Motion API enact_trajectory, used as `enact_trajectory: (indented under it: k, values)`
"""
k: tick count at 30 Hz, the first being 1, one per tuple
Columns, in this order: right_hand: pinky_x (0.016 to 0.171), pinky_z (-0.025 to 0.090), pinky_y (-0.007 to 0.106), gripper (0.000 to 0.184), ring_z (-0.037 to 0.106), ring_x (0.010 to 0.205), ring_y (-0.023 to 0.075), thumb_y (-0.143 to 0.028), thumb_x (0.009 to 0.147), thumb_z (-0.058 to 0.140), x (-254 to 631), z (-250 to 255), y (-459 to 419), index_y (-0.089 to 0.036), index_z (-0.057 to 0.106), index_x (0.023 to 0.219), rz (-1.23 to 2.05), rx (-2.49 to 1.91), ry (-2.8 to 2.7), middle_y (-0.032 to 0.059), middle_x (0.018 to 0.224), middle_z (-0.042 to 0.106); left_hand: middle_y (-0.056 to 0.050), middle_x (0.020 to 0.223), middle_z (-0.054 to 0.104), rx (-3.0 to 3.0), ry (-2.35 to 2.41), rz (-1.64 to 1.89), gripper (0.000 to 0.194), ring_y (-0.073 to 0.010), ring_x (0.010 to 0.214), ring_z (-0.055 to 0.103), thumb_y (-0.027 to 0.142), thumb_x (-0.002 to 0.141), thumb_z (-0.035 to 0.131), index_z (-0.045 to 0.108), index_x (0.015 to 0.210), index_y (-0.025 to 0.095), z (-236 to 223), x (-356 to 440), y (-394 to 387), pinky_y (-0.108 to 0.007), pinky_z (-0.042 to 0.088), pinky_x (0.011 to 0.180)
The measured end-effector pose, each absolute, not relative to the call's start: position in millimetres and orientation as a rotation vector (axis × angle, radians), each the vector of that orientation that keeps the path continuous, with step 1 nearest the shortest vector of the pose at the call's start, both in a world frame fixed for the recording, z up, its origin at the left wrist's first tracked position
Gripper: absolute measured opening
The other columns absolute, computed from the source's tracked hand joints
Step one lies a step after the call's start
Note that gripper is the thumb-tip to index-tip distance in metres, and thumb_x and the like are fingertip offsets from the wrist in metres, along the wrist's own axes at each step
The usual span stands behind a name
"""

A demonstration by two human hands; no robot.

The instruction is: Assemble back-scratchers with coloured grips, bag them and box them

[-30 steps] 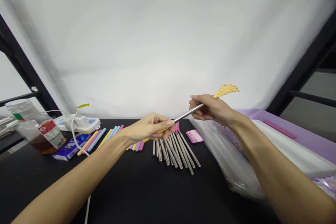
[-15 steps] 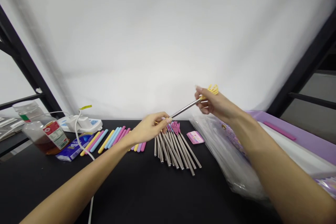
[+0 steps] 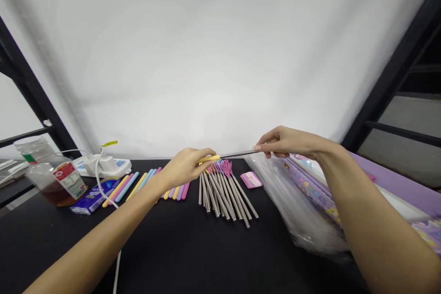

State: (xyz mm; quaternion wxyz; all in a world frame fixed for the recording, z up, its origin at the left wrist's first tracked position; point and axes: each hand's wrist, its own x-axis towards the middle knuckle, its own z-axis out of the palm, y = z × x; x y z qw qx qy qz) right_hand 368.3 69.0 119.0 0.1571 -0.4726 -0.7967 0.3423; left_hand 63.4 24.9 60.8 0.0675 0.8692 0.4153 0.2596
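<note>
My left hand [image 3: 184, 167] is closed around the yellow handle sleeve [image 3: 209, 159] at one end of a thin metal rod [image 3: 237, 153]. My right hand [image 3: 287, 143] pinches the rod's other end; the yellow claw head there is hidden by its fingers. The rod lies almost level above a fan of similar metal rods with pink and blue claw heads [image 3: 222, 190] on the black table [image 3: 179, 252]. A row of coloured handle sleeves [image 3: 138, 184] lies just left of my left hand.
A clear jar with a red label [image 3: 51, 177], a blue tissue pack [image 3: 93, 195], a white charger with cable [image 3: 103, 163] sit at the left. A small pink packet [image 3: 251, 179], clear plastic bags [image 3: 296, 202] and a purple tray [image 3: 399, 188] lie at the right.
The rod has dropped from a steep tilt to nearly level. My right hand came down and now covers the yellow claw head; my left hand stayed on the yellow sleeve.
</note>
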Motion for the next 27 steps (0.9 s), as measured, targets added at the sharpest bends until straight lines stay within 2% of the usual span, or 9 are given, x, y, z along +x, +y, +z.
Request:
enact_trajectory:
  k: [3, 7, 12, 17, 27]
  values:
    - [0.049, 0.032, 0.025, 0.039, 0.041, 0.054, 0.0098, -0.054, 0.073, 0.073, 369.2, 121.3, 69.1, -0.015, 0.073, 0.078, 0.931, -1.342, -2.383, 0.0044, 0.069, 0.062, -0.002, 0.078, 0.066, 2.567, 1.237, 0.749, 0.035, -0.0103, 0.059, 0.049, 0.043, 0.096, 0.044, 0.066, 0.11, 0.019, 61.6, 64.0, 23.7, -0.022, 0.034, 0.059]
    - [0.05, 0.034, 0.025, 0.041, 0.044, 0.055, 0.0109, -0.055, 0.075, 0.071, 371.3, 122.2, 70.2, -0.015, 0.075, 0.084, 0.859, -1.3, -2.434, 0.0031, 0.067, 0.062, -0.002, 0.072, 0.063, 2.404, 1.183, 0.748, 0.046, -0.0093, 0.057, 0.044, 0.053, 0.095, 0.043, 0.069, 0.091, 0.014, 63.7, 65.3, 20.3, -0.022, 0.032, 0.056]
    - [0.056, 0.037, 0.026, 0.037, 0.053, 0.064, 0.0152, -0.051, 0.077, 0.07, 377.2, 124.9, 68.8, -0.015, 0.074, 0.083, 0.773, -1.168, -2.501, 0.0036, 0.068, 0.065, 0.0, 0.063, 0.055, 2.248, 1.093, 0.75, 0.05, -0.0087, 0.056, 0.042, 0.056, 0.093, 0.046, 0.064, 0.074, 0.013, 69.5, 72.1, 13.3, -0.022, 0.031, 0.055]
    - [0.059, 0.039, 0.027, 0.035, 0.056, 0.066, 0.0166, -0.051, 0.076, 0.07, 374.3, 129.8, 61.7, -0.016, 0.072, 0.08, 0.762, -1.1, -2.51, 0.0042, 0.07, 0.066, 0.002, 0.059, 0.048, 2.118, 1.02, 0.733, 0.051, -0.008, 0.055, 0.039, 0.059, 0.09, 0.048, 0.063, 0.076, 0.013, 71.2, 81.8, 14.2, -0.023, 0.031, 0.054]
    - [0.059, 0.039, 0.027, 0.029, 0.057, 0.065, 0.0156, -0.045, 0.078, 0.069, 351.6, 132.8, 49.4, -0.016, 0.071, 0.079, 0.695, -0.964, -2.576, 0.0037, 0.071, 0.067, 0.007, 0.055, 0.036, 1.6, 0.872, 0.563, 0.044, -0.0032, 0.043, 0.014, 0.058, 0.083, 0.061, 0.062, 0.082, 0.014, 70.5, 90.5, 15.0, -0.024, 0.004, 0.041]
